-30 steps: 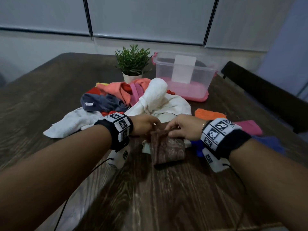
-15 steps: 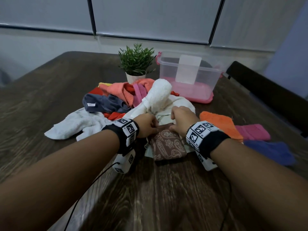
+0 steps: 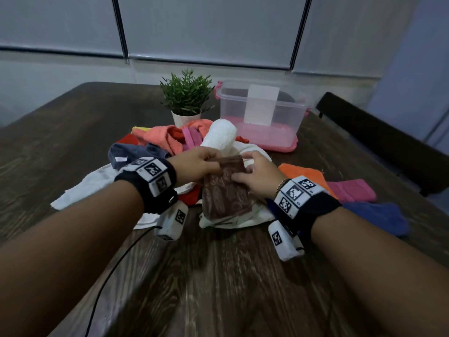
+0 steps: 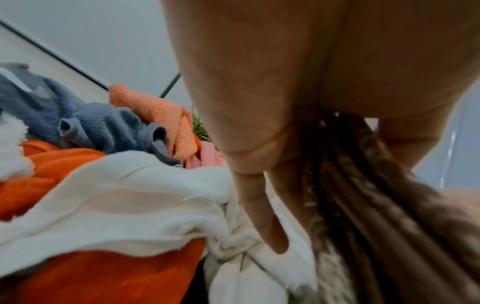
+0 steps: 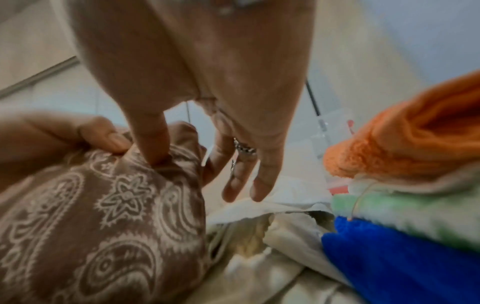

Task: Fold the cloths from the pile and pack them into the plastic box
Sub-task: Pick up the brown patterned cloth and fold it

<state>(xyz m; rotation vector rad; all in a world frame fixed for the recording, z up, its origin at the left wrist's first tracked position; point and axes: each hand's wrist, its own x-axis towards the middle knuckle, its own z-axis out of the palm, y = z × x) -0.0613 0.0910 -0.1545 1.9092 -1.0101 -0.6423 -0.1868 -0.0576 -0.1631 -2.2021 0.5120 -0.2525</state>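
Item: brown paisley cloth (image 3: 224,190), folded, lifted over the pile's near edge on the desk (image 3: 218,288); left hand (image 3: 194,166) pinches its far corner, right hand (image 3: 255,176) thumb pinching, other fingers loose. Risk: fold may slump open en route to the plastic box (image 3: 262,113) (thin fabric). Obscured: underside layers, box contents

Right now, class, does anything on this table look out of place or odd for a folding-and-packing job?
Nothing is spilled or damaged. One oddity: the plastic box holds no cloths, while folded orange, pink and blue cloths lie on the table. Both hands hold the brown paisley cloth.
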